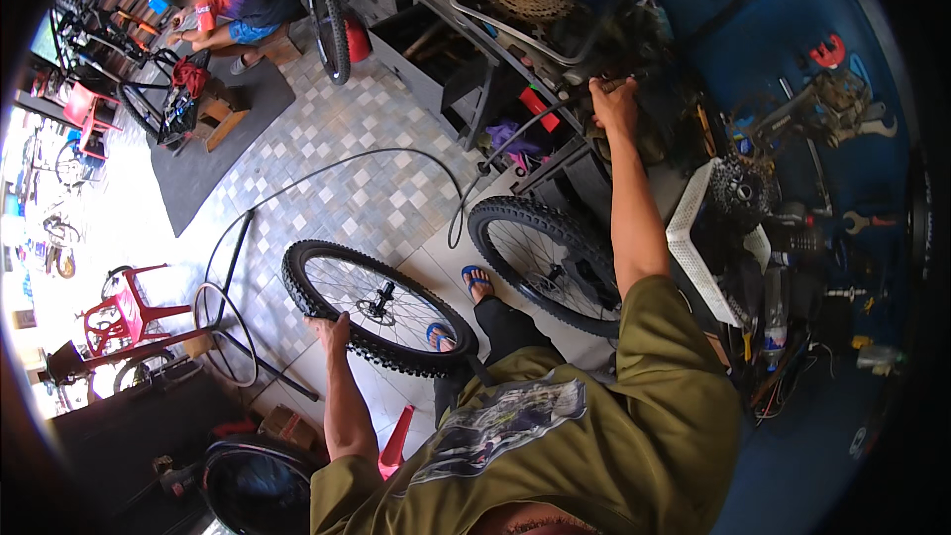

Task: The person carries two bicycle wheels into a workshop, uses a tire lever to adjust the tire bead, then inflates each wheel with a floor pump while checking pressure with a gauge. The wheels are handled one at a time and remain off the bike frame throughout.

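A bicycle wheel with a knobby black tyre (378, 302) stands tilted in front of my legs. My left hand (332, 330) is closed on its tyre at the near left edge. My right hand (614, 104) reaches out over the cluttered workbench, fingers curled. A black hose (376, 151) arcs over the floor, loops near the bench and runs up to that hand, which appears to grip its end. Whatever fitting sits in the fingers is too dark to make out. Beside my right leg leans a second knobby-tyred wheel (479, 233), apart from both hands.
Above the bench drawers lies a metal tray (466, 2) with a large cassette. Tools hang on the blue wall (842, 0) at right, near a white perforated basket (693, 238). Another person (243, 0) sits far left by a bicycle. A red chair (139, 307) stands left.
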`<state>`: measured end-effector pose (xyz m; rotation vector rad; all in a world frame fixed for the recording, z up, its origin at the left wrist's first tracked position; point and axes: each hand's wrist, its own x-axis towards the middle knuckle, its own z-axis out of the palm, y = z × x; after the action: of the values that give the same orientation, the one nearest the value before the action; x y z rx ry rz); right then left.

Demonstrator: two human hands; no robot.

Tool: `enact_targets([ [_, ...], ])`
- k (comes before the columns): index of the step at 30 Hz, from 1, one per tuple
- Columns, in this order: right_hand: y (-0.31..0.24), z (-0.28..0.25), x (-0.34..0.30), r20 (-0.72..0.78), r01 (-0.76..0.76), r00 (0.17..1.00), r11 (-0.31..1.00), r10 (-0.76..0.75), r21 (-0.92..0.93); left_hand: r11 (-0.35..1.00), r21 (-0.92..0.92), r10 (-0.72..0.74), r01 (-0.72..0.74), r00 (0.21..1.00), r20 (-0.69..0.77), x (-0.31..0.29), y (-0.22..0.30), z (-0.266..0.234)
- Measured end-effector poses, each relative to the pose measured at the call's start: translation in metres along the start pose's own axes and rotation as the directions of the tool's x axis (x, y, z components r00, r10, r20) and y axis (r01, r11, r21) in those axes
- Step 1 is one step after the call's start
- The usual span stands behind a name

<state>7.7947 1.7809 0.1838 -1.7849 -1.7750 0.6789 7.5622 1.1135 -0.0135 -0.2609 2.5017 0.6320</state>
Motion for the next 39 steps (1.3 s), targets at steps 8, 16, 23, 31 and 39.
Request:
enact_targets([
  [8,0.029,0.031,0.059,-0.014,-0.093,0.995,0.971,0.099,0.218,0.999,-0.031,-0.014,0.014,1.000,0.006,-0.006,0.035,0.017],
  [16,0.052,-0.011,-0.034,0.090,-0.094,0.995,0.500,0.032,0.861,0.997,0.069,-0.006,0.016,0.990,-0.144,0.002,-0.001,-0.018],
  [23,0.018,-0.034,-0.114,-0.187,0.312,0.949,0.830,-0.252,0.462,0.997,0.035,-0.072,0.075,0.994,-0.076,0.000,-0.024,-0.030],
  [31,-0.047,0.063,-0.177,0.078,0.478,0.856,0.839,-0.511,0.259,0.999,0.017,-0.046,0.048,0.990,-0.134,-0.008,-0.057,-0.039],
  [39,-0.026,0.206,-0.252,0.545,0.805,0.541,0.581,-0.641,-0.115,0.998,0.013,-0.064,0.065,0.992,-0.110,-0.016,-0.063,-0.058],
])
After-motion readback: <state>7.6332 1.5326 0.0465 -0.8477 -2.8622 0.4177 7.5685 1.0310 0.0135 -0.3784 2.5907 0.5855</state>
